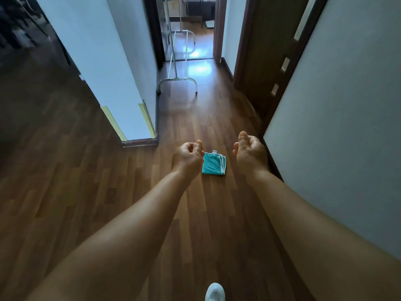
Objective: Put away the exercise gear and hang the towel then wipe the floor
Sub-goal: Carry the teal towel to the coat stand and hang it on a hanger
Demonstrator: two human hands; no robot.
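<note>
Down a narrow hallway, the brown wood-plank floor (195,213) runs toward a silver metal tube rack (178,81) standing near the doorway. Both bare forearms reach forward; the left hand (187,156) and right hand (249,152) hang with loosely curled fingers, holding nothing. Between them on the floor lies a folded teal cloth with white trim (213,165).

Bare floor (195,213) around cloth (213,164); wall (336,127) rightward
</note>
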